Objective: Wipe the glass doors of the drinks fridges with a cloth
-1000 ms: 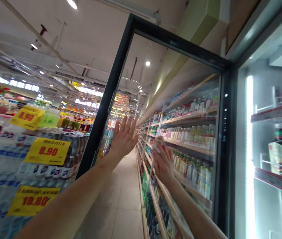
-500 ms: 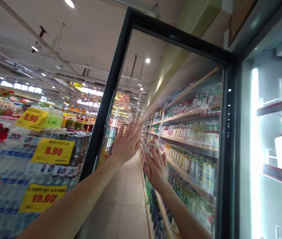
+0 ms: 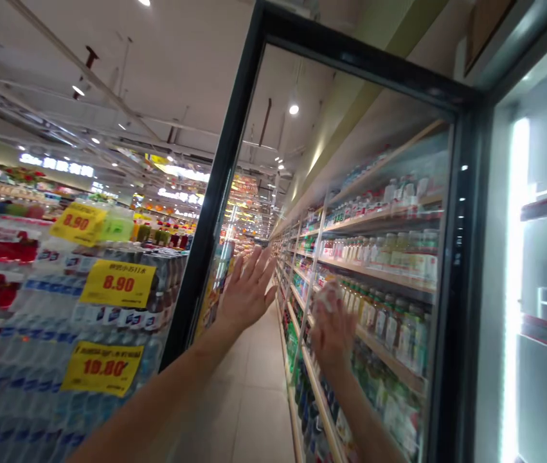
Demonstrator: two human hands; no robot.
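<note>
A glass cooler door (image 3: 234,161) with a black frame stands swung out in front of me. My left hand (image 3: 248,290) lies flat against the glass with its fingers spread. My right hand (image 3: 333,328) presses a small white cloth (image 3: 327,297) against the same pane, further right; the hand is smeared by motion. Through the glass I see long shelves of bottled drinks (image 3: 389,257).
Stacked packs of bottled water with yellow price signs (image 3: 117,283) fill the left side. The lit cooler interior (image 3: 543,257) with its shelves is at the right. A tiled aisle (image 3: 249,392) runs ahead between them.
My right hand with the cloth slid left and then back to the right across the glass. My left hand stayed flat on the pane. My view has shifted a little to the left.
</note>
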